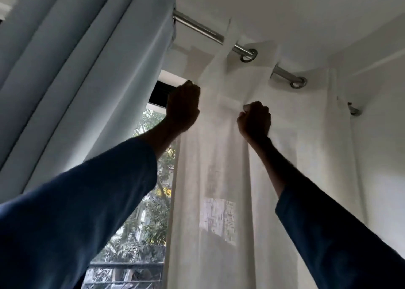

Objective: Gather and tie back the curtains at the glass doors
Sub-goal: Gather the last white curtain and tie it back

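Hands are held up high, close under a metal rod (pixel 198 28) by the ceiling (pixel 295 8). A white curtain (pixel 219 179) is hung from the rod by metal rings (pixel 249 55), and it is thin enough for light to be seen through it. The left hand (pixel 183 107) is curled tight on the left edge of the white curtain, near its top, and the cloth is held in its fingers. The right hand (pixel 255 119) is closed like a fist, and a fold of the same curtain is pinched between its thumb and fingers. The two hands are set apart, with a strip of white cloth between them, and the right hand is a bit lower than the left. Both arms are covered by dark blue sleeves (pixel 76 212). A thick grey-blue curtain (pixel 76 69) is hung on the left end of the rod and is bunched in deep folds. Between the two curtains a glass door (pixel 153 203) is left bare, and green trees (pixel 151 227) and a dark railing (pixel 125 265) are seen through it. The far right end of the rod is held by a small bracket (pixel 354 111) on the white wall (pixel 383 135).
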A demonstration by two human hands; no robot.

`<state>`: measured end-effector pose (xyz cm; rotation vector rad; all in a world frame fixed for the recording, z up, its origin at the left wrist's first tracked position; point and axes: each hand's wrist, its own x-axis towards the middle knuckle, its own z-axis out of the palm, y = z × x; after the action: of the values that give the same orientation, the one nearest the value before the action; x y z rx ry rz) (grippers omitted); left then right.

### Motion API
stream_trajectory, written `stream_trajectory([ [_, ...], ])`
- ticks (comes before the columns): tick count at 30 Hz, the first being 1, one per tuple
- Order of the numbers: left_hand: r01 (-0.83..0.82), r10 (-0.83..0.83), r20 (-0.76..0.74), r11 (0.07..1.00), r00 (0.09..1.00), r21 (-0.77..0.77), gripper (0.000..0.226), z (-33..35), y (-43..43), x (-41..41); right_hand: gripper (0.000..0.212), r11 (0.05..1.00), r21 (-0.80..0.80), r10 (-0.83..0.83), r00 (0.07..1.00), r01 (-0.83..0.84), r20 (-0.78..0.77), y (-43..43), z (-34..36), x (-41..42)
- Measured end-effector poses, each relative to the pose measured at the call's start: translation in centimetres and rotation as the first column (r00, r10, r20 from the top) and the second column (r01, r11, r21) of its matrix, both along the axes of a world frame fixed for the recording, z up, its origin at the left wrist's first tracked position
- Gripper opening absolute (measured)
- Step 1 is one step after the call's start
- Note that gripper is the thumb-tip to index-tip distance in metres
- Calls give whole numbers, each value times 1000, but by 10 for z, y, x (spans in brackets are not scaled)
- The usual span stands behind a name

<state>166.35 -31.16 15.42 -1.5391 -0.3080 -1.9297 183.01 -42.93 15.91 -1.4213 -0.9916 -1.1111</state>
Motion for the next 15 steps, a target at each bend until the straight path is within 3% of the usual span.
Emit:
stream_trajectory([
  [5, 30, -31, -1, 976, 1000, -215, 29, 18, 7, -56, 24, 977, -97, 205, 966, -192, 160, 40, 8, -117],
  [7, 8, -6, 12, 984, 1000, -179, 15, 25, 12, -76, 23, 961, -105, 275, 934, -258, 229, 49, 6, -157],
  [10, 30, -33, -56, 998, 998, -54, 5, 21, 29, -103, 21, 970, -120, 239, 928, -213, 286, 53, 1, -164],
  [14, 145, -165, -53, 953, 985, -264, 22, 5, 27, -101, 16, 984, -50, 175, 967, -168, 186, 52, -23, -128],
  [15, 145, -173, -79, 950, 982, -277, 20, -1, 24, -94, 28, 987, -17, 159, 974, -158, 164, 49, -32, -122],
])
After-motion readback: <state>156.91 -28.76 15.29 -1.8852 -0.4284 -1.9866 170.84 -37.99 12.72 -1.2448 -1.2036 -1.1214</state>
